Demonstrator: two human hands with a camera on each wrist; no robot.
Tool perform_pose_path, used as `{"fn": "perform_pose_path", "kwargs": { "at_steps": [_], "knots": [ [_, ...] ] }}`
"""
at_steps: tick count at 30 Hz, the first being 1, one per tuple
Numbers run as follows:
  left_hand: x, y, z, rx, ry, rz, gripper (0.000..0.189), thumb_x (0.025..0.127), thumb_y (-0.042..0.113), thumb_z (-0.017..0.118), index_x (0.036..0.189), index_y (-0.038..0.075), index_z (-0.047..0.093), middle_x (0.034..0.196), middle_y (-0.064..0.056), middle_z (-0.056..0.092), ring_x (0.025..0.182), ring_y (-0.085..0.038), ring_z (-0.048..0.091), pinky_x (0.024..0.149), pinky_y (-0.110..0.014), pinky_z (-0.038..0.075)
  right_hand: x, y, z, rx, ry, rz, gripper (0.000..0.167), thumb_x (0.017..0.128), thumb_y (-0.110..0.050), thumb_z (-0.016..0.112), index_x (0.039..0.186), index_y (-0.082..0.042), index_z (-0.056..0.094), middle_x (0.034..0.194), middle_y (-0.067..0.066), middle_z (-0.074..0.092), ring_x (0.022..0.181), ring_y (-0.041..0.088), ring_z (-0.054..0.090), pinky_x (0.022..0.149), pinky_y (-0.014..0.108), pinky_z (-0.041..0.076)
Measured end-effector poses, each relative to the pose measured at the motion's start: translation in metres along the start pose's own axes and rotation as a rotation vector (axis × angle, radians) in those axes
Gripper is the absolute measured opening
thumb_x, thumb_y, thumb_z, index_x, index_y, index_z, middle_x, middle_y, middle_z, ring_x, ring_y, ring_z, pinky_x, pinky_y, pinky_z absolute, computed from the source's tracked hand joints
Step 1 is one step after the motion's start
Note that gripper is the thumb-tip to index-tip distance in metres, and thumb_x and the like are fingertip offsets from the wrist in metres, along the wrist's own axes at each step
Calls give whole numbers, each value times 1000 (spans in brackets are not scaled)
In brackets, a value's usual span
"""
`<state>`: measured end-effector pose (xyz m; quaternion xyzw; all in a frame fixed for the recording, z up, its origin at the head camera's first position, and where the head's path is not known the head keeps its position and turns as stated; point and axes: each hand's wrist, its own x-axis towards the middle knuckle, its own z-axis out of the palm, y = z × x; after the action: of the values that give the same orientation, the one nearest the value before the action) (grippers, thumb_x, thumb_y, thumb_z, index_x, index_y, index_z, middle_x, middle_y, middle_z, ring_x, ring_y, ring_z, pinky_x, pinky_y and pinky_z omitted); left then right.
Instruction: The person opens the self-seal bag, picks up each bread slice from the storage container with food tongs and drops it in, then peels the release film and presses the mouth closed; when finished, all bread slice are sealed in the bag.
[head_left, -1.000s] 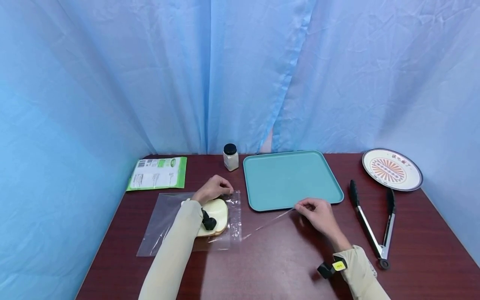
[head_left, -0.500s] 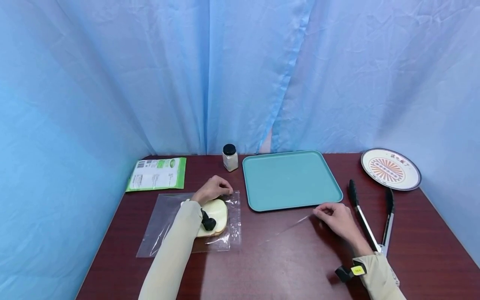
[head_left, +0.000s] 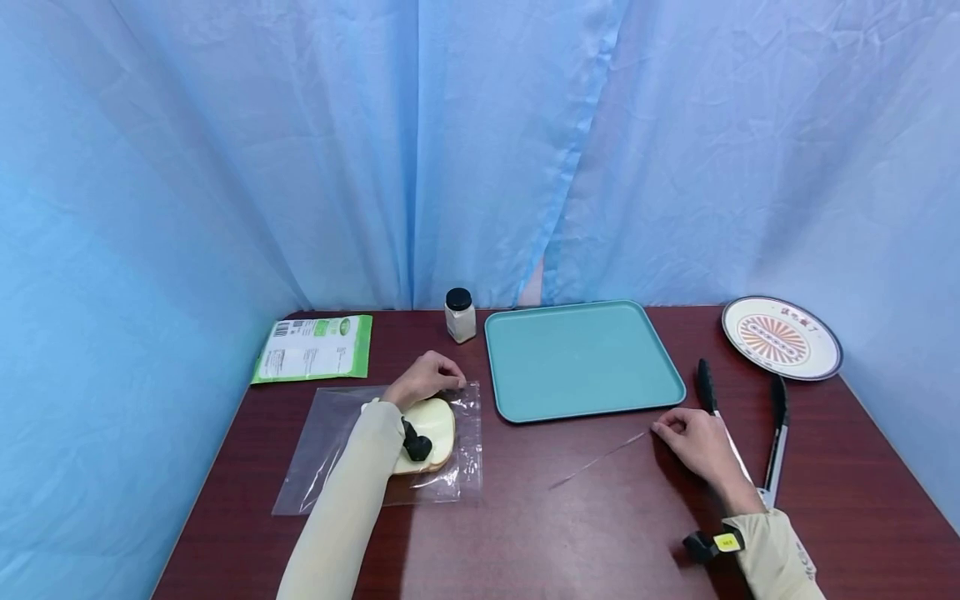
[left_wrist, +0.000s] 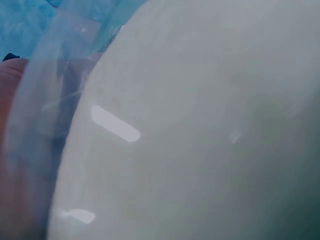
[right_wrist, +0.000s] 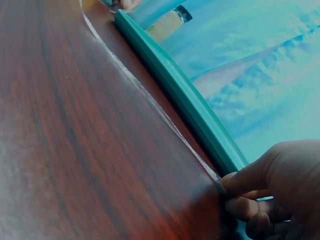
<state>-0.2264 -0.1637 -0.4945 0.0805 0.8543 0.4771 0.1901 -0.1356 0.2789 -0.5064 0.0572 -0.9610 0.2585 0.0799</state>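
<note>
Left hand: your left hand (head_left: 426, 377) was at the upper right corner of the clear bag (head_left: 322, 442), its thumb and fingers brought together and pinching the bag's edge.
Right hand: your right hand (head_left: 697, 446), right of centre in the lower half of the frame, pinched one end of a thin clear strip (head_left: 600, 459) between thumb and fingertip.
Strip: it slanted from your fingers toward the lower left, its other end apart from the bag in the head view.
Bag and bread: the bag lay flat on the worktop (head_left: 525, 542), left of centre, with the pale bread (head_left: 441, 427) inside, partly hidden by your sleeve.
Tray: the teal tray (head_left: 585, 362) lay between your hands, slightly farther up the frame.
Upper left of the worktop: you had a green-and-white packet (head_left: 315, 348) there, and a black-lidded jar (head_left: 461, 323) just beside the tray.
Far right: the tongs (head_left: 776, 458) lay spread, partly behind your right hand, with a patterned plate (head_left: 782, 338) above them.
Backdrop: a blue curtain (head_left: 510, 167) filled the upper frame.
</note>
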Motion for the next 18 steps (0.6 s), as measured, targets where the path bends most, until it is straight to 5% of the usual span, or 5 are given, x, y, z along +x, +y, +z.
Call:
{"fn": "perform_pose_path", "kwargs": {
  "at_steps": [13, 18],
  "knots": [
    [0, 0, 0, 2, -2, -10, 11, 91, 5, 69, 94, 1, 78, 89, -8, 76, 74, -8, 59, 69, -19, 47, -3, -1, 0, -28, -11, 63, 8, 84, -15, 75, 81, -8, 72, 66, 1, 69, 61, 10, 58, 61, 32, 45],
    [0, 1, -1, 16, -9, -3, 11, 91, 6, 69, 94, 1, 78, 90, -9, 76, 74, -8, 59, 70, -19, 48, -3, -1, -1, -20, -10, 65, 9, 84, -15, 75, 88, -7, 73, 68, 1, 69, 62, 6, 56, 61, 30, 44]
  ]
}}
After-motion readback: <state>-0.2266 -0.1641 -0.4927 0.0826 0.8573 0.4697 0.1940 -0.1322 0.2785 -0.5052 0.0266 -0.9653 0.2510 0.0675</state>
